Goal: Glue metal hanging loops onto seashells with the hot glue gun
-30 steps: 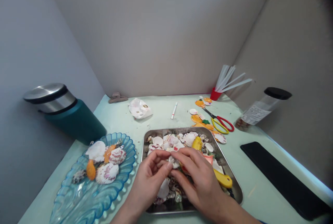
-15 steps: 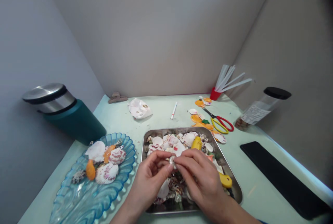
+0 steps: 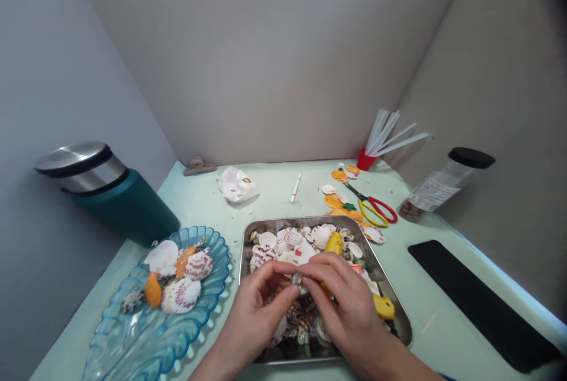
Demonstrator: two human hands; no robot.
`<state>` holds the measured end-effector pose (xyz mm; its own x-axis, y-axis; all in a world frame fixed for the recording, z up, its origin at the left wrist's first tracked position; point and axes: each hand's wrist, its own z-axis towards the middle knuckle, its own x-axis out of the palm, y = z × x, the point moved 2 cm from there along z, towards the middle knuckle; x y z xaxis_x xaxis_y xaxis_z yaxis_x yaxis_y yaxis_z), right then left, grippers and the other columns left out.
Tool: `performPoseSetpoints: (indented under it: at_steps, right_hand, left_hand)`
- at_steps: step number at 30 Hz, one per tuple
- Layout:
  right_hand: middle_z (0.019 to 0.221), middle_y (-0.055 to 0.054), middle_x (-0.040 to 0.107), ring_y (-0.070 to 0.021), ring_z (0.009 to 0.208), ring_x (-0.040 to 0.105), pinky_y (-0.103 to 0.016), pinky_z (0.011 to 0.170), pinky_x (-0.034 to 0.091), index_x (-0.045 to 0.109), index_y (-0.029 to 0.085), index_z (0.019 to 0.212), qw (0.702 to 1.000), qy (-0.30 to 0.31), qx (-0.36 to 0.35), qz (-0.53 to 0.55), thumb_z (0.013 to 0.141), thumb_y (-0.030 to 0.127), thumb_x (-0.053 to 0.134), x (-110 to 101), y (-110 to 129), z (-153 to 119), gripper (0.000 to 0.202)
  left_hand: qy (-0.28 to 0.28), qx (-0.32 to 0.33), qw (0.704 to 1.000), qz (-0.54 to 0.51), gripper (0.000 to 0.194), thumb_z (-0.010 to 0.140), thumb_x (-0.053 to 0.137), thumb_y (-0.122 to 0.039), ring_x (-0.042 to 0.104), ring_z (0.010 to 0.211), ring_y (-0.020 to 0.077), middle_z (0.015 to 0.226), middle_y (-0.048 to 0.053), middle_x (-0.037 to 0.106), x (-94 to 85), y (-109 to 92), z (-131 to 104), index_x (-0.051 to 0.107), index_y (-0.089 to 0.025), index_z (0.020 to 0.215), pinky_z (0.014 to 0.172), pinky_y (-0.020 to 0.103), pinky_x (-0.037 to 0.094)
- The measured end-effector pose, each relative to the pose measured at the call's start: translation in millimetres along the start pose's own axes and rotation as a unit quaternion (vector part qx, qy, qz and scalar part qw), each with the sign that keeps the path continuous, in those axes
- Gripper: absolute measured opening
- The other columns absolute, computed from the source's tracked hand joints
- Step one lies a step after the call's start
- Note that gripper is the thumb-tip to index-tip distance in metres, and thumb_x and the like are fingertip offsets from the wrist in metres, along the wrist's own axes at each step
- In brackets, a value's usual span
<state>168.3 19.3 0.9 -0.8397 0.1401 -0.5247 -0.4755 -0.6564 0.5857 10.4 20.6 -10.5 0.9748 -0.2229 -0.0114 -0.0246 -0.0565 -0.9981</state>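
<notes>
Over the metal tray (image 3: 292, 362), my left hand (image 3: 252, 307) and my right hand (image 3: 348, 304) meet at the fingertips. Between them both pinch a small shiny, clear-looking piece (image 3: 296, 279), too small to name. Beneath lie many seashells (image 3: 290, 239), pale and speckled, partly covered by my hands. A yellow handle (image 3: 334, 244) sticks up among the shells behind my fingers. Another yellow handle (image 3: 383, 306) with a hole rests by the tray's right side. Left of the tray, a blue scalloped dish (image 3: 106, 342) holds several shells, some orange.
A teal bottle (image 3: 133, 207) stands at left. Behind the tray lie a crumpled wrapper (image 3: 237, 185), a white pen-like stick (image 3: 295, 188), scissors (image 3: 372, 207) and orange shell pieces (image 3: 339, 204). Rightward are a red cup (image 3: 365, 160) of white sticks, a clear jar (image 3: 436, 192) and a black strip (image 3: 478, 304).
My fingers have turned the small piece a little, and it now looks clearer and more glassy. The left fingers have shifted slightly down and right. Everything else stays in place.
</notes>
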Motion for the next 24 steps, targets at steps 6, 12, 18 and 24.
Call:
performPoseSetpoints:
  at_steps: [6, 12, 18, 24]
  right_hand:
    - [0.095, -0.008, 0.058, -0.0192, 0.089, 0.057, -0.034, 0.077, 0.050, 0.060, 0.020, 0.111, 0.999, 0.020, -0.002, 0.035, 0.089, 0.004, 0.048, -1.4, 0.9, -0.5, 0.030]
    - [0.094, -0.008, 0.058, -0.0203, 0.087, 0.056, -0.035, 0.075, 0.048, 0.060, 0.019, 0.107, 0.999, 0.027, 0.007, 0.027, 0.089, 0.006, 0.050, -1.0, -1.4, -3.5, 0.024]
    - [0.088, -0.006, 0.059, -0.0193, 0.081, 0.056, -0.034, 0.072, 0.045, 0.059, 0.020, 0.096, 0.999, 0.032, 0.023, 0.029, 0.091, 0.009, 0.049, 1.7, -1.5, -2.4, 0.016]
    - [0.085, -0.004, 0.057, -0.0183, 0.079, 0.054, -0.033, 0.071, 0.044, 0.057, 0.019, 0.091, 0.996, 0.051, 0.058, 0.049, 0.093, 0.013, 0.047, 2.6, -5.0, -2.3, 0.013]
  left_hand:
    - [-0.009, -0.011, 1.000, -0.018, 0.017, 0.082, 0.064, -0.031, 0.062, 0.085, 0.0166, 0.088, 0.003, 0.070, -1.3, -8.0, 0.3, 0.067, -0.017, 0.091, 0.077, 0.024, 0.047]
    - [-0.022, -0.036, 0.996, -0.084, 0.019, 0.079, 0.068, -0.032, 0.062, 0.080, 0.0145, 0.085, 0.002, 0.067, 0.2, -6.4, 1.9, 0.065, -0.017, 0.091, 0.074, 0.023, 0.051]
    - [-0.003, -0.038, 0.994, -0.103, 0.017, 0.083, 0.064, -0.034, 0.066, 0.070, 0.0126, 0.081, -0.001, 0.066, -0.7, -3.2, 1.1, 0.063, -0.019, 0.091, 0.069, 0.023, 0.052]
    - [0.004, -0.037, 0.995, -0.090, 0.017, 0.080, 0.068, -0.032, 0.067, 0.070, 0.0129, 0.081, -0.001, 0.067, -0.6, -2.3, -0.8, 0.064, -0.019, 0.092, 0.070, 0.023, 0.052]
